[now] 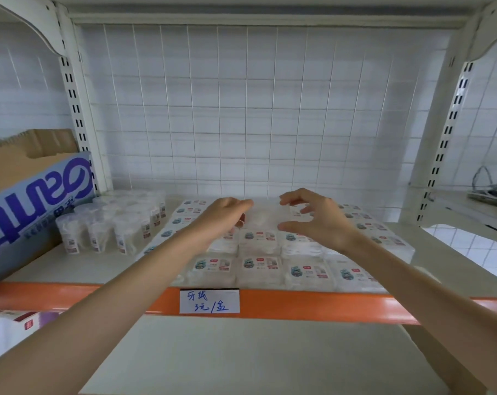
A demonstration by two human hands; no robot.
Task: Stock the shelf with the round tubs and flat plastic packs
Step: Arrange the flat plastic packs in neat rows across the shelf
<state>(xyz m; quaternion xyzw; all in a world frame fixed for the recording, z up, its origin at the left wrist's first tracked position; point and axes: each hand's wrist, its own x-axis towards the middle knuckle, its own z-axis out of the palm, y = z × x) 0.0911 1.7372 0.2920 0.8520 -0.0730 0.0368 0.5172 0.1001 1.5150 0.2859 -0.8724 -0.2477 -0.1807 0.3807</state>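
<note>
The shelf [70,270] is bounded by an orange front edge and a wire grid back [241,109]. A cardboard box [33,212] is set at its left end. Flat plastic packs [258,269] are laid in rows up to the front edge, with round tubs [122,220] clustered just left of them. Bare shelf is seen before the tubs. Over the back row, a clear pack [265,216] is gripped at its left edge by the curled left hand [224,218]. The right hand [318,220] is held half open just beside it, with thumb and fingers spread.
</note>
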